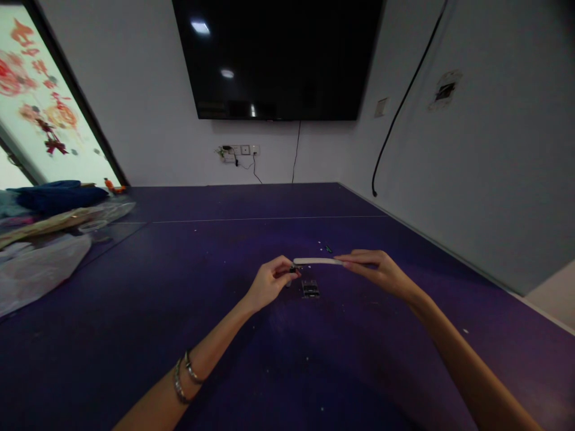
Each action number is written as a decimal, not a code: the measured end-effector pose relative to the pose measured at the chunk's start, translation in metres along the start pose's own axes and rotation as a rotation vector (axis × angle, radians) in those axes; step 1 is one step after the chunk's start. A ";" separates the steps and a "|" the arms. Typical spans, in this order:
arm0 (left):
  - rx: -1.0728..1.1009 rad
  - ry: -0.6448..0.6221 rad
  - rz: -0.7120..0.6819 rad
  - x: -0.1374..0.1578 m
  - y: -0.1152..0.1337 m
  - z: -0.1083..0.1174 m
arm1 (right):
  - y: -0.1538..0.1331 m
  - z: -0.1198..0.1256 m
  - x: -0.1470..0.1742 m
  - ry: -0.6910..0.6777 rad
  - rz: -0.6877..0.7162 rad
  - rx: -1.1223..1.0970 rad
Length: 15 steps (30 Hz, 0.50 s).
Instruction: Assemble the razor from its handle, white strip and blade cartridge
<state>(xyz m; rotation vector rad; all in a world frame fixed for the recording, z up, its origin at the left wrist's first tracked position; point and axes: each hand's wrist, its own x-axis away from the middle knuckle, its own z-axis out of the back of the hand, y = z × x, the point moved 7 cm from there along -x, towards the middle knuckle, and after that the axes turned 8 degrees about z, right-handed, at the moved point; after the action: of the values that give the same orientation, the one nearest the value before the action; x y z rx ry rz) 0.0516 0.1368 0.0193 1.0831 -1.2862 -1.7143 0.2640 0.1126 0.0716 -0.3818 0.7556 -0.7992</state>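
Above the purple surface, my left hand [271, 281] pinches a small dark piece [293, 269] between thumb and fingertips; it is too small to make out its kind. A thin, slightly curved white stick [317, 261] lies level in my right hand [375, 269], its right end gripped between thumb and fingers. The stick's left tip reaches the small piece, though whether they touch I cannot tell. Just below the stick, a small dark rectangular part [310, 290] with a clear-looking edge rests on the surface. Beyond the stick is a tiny dark green piece [329, 248].
Tiny white bits are scattered over the purple surface [215, 359]. At the left lie clear plastic bags [49, 263] and dark blue cloth [58, 196]. A large television [283, 60] hangs on the far wall, and a black cable [404, 99] dangles at the right.
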 end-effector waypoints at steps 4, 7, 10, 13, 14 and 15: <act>-0.016 0.001 0.019 0.000 -0.004 -0.002 | 0.002 -0.004 -0.001 -0.008 0.000 0.006; -0.021 -0.003 0.019 0.001 -0.004 -0.003 | 0.007 -0.003 0.000 0.014 -0.015 0.016; -0.013 -0.007 0.019 0.001 -0.004 -0.003 | 0.006 -0.006 0.000 -0.026 0.002 -0.006; -0.024 -0.009 0.014 0.001 -0.003 -0.003 | 0.005 -0.005 0.000 -0.008 0.000 -0.002; -0.035 -0.006 0.013 0.001 -0.003 -0.003 | 0.006 -0.004 0.000 0.008 -0.006 0.005; -0.041 -0.003 0.012 0.001 -0.003 -0.002 | 0.006 -0.003 0.000 0.020 -0.012 0.010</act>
<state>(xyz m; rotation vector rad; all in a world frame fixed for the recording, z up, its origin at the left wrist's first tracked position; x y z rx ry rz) 0.0532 0.1357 0.0160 1.0473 -1.2513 -1.7268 0.2651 0.1164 0.0662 -0.3698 0.7687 -0.8188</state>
